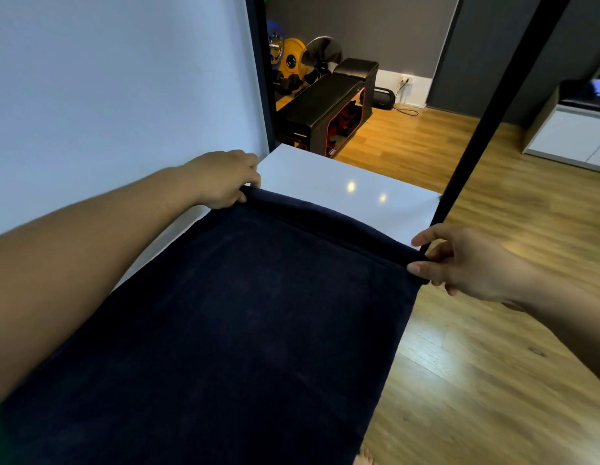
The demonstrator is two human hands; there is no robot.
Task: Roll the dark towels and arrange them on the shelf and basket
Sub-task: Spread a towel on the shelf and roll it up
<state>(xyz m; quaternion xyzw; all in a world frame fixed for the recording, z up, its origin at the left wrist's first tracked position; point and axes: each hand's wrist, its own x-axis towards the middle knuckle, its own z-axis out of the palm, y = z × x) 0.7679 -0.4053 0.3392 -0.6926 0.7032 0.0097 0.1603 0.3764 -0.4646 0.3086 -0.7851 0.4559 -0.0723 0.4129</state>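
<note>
Head view: one dark navy terry-cloth towel (258, 313) lay lengthwise over the glossy white bench (342, 182), its near part draping toward the wearer and its far edge turned over into a thin first roll. The left hand (221, 179) gripped the roll's left end, fingers curled over it beside the wall. The right hand (466, 263) pinched the right end between thumb and forefinger at the bench's edge, close to a slim black upright pole (493, 105). Rolling was judged barely begun. Both ends should turn at one pace, cloth taut and side edges aligned, lest the roll cone. Shelf and basket were not in view.
</note>
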